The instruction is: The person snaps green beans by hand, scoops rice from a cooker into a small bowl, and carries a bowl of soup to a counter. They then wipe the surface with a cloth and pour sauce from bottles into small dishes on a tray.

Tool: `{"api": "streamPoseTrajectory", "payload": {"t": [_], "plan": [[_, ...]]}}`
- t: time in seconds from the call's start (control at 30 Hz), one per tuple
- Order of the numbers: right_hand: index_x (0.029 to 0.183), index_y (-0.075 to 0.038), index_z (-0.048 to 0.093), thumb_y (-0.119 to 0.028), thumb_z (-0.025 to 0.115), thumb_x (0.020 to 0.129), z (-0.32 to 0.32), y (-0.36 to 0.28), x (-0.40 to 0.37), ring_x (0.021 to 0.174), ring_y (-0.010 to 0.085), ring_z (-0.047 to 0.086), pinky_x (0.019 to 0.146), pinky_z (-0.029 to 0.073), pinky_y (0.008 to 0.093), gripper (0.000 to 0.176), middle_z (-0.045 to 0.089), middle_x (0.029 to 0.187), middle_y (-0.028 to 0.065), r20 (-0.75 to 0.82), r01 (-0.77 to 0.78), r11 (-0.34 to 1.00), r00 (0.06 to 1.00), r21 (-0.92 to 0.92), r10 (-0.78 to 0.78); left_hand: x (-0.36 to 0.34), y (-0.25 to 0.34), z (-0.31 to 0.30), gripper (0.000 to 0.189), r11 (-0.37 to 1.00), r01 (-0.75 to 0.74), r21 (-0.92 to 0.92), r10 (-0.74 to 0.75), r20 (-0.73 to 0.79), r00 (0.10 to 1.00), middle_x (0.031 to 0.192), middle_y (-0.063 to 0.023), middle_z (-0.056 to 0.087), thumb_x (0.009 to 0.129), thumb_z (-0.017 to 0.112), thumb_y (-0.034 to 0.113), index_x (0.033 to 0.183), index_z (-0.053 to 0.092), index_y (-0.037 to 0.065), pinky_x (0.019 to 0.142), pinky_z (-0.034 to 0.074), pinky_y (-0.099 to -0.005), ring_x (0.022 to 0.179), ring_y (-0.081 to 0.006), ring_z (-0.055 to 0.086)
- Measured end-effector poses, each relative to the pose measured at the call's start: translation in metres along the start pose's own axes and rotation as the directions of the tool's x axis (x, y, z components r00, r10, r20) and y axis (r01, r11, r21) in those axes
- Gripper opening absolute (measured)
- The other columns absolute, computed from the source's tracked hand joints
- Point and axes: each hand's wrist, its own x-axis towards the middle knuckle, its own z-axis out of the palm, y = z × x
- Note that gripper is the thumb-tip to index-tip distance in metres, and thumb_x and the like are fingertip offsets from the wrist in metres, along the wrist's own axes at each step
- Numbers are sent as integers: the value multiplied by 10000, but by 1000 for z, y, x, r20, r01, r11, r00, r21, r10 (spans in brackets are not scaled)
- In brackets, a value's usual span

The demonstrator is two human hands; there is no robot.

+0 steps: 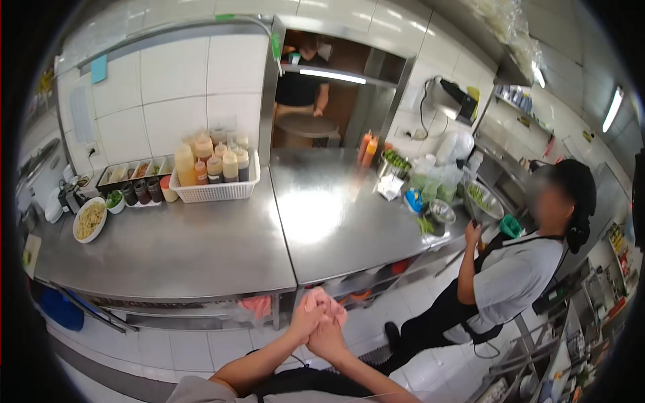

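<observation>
The left hand [308, 324] and the right hand [330, 338] are pressed together, and both close around a small crumpled pink cloth [323, 300]. They hold it in the air, before the front edge of the long stainless steel counter [201, 252]. On this counter stands a white plastic basket [215, 192] with sauce bottles.
</observation>
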Motion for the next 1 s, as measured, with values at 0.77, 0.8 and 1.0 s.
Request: {"api": "streamPoseTrajectory", "payload": {"t": [0.77, 0.8, 1.0], "plan": [[1008, -89, 594, -170, 613, 771, -2, 67, -70, 955, 251, 565, 799, 463, 326, 251, 576, 1077, 85, -439, 604, 641, 793, 474, -423, 18, 80, -82, 331, 527, -64, 847, 540, -276, 795, 768, -131, 612, 849, 498, 341, 921, 533, 20, 539, 452, -300, 632, -195, 592], [995, -91, 601, -173, 611, 775, -2, 66, -66, 937, 250, 571, 787, 470, 323, 235, 581, 1066, 85, -442, 571, 635, 816, 520, -373, 30, 82, -97, 356, 328, -198, 924, 735, -117, 668, 807, -152, 611, 839, 512, 350, 973, 519, 20, 578, 462, -312, 673, -236, 601], [977, -88, 606, -199, 596, 780, -13, 72, -27, 941, 270, 564, 799, 462, 336, 226, 579, 1054, 95, -367, 469, 705, 878, 532, -307, 99, 107, -149, 501, -62, 38, 997, 507, -1, 862, 1183, -147, 485, 781, 561, 405, 1131, 476, 57, 898, 348, -421, 1109, -311, 436]]}}
